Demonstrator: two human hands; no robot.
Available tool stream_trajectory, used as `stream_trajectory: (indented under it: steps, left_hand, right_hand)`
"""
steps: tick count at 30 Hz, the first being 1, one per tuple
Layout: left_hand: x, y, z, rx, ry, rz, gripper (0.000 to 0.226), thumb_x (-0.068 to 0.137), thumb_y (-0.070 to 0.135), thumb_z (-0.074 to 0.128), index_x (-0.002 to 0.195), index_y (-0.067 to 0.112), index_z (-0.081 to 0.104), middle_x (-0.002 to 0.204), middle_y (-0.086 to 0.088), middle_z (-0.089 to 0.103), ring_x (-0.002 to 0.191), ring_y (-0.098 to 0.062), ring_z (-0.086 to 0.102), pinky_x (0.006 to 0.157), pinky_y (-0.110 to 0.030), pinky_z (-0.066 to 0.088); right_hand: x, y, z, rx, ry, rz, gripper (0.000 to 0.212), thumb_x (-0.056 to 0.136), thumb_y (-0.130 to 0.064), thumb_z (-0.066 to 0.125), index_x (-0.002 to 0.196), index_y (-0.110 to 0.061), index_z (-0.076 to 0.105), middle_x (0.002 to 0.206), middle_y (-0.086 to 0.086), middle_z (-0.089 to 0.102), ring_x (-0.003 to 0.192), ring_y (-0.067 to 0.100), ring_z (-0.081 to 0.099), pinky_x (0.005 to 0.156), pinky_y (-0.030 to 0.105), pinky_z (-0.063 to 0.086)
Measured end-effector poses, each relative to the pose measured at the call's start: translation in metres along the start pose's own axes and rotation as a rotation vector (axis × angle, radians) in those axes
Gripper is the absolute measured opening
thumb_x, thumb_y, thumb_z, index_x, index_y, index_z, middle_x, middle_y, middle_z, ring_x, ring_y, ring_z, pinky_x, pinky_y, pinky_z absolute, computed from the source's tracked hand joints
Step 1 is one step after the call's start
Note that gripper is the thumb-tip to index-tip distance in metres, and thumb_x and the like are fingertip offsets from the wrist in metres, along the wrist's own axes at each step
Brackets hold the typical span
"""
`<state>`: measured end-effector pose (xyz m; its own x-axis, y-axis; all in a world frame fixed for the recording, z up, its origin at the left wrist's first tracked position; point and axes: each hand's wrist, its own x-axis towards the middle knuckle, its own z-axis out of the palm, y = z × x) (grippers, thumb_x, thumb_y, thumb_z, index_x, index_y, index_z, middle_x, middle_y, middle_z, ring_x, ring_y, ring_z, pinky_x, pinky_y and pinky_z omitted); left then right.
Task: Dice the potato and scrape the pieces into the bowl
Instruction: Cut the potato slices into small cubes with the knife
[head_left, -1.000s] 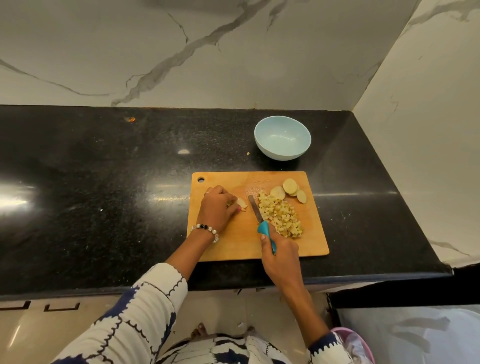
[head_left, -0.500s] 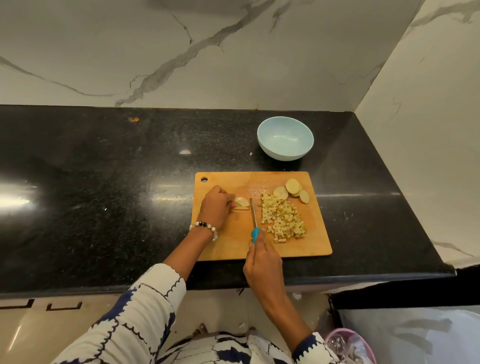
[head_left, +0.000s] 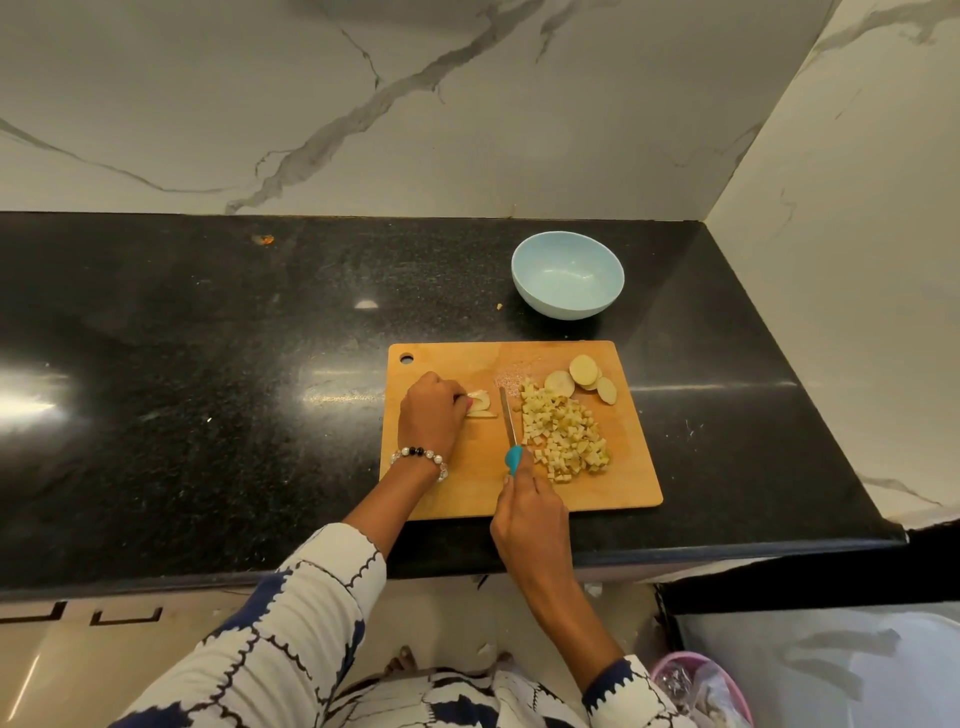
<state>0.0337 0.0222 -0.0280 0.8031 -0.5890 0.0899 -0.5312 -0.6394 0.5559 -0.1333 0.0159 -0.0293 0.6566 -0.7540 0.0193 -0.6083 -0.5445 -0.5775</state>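
While the slices (head_left: 480, 405) lie pinned on the board (head_left: 467, 483) under the curled fingers of the left hand (head_left: 431, 410), the knife (head_left: 509, 423) stands just right of them, its handle gripped by the right hand (head_left: 527, 512). Keep the fingertips tucked back from the blade and cut in even strips before crossing them. The diced pile (head_left: 563, 439) lies right of the blade; three uncut rounds (head_left: 582, 376) sit beyond it. The bowl (head_left: 568, 274) stands past the board's far edge and looks empty. The left fingertips are hidden, and how many slices lie stacked there cannot be told.
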Motion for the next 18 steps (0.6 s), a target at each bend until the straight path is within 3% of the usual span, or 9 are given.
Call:
stream_trajectory:
  steps: [4,7,12,18]
  left_hand:
    - [-0.001,0.002,0.003,-0.010,-0.011,0.002,0.026,0.089,0.028,0.058,0.106,0.011,0.069,0.100,-0.007,0.061,0.092,-0.020,0.056,0.075,-0.026,0.044]
    - [-0.003,0.005,0.004,0.056,-0.093,0.073,0.036,0.086,0.033,0.062,0.114,0.011,0.065,0.106,-0.007,0.056,0.100,-0.021,0.049,0.080,-0.028,0.045]
    - [0.002,0.005,0.002,0.087,-0.173,0.106,0.041,0.082,0.030,0.067,0.120,0.013,0.062,0.109,-0.005,0.054,0.103,-0.020,0.047,0.084,-0.025,0.041]
    - [0.013,0.003,-0.003,0.044,-0.277,0.171,0.043,0.078,0.031,0.072,0.118,0.018,0.064,0.109,0.001,0.058,0.096,-0.014,0.051,0.079,-0.021,0.040]
  right_hand:
    - [-0.003,0.003,-0.005,0.057,-0.021,-0.017,0.052,0.100,-0.019,0.036,0.146,0.000,0.023,0.118,0.017,0.056,0.077,0.012,0.046,0.064,0.023,0.040]
    - [-0.004,0.004,-0.005,0.079,-0.030,-0.049,0.052,0.101,-0.022,0.035,0.146,0.000,0.024,0.121,0.017,0.055,0.076,0.010,0.047,0.060,0.014,0.034]
    - [0.002,0.005,-0.008,0.085,0.021,-0.032,0.049,0.100,-0.020,0.040,0.144,0.000,0.031,0.094,0.010,0.058,0.073,0.012,0.049,0.054,0.012,0.030]
    - [0.006,0.010,-0.014,0.112,0.016,-0.018,0.049,0.099,-0.020,0.042,0.144,-0.003,0.034,0.080,0.005,0.054,0.069,0.011,0.049,0.054,0.018,0.033]
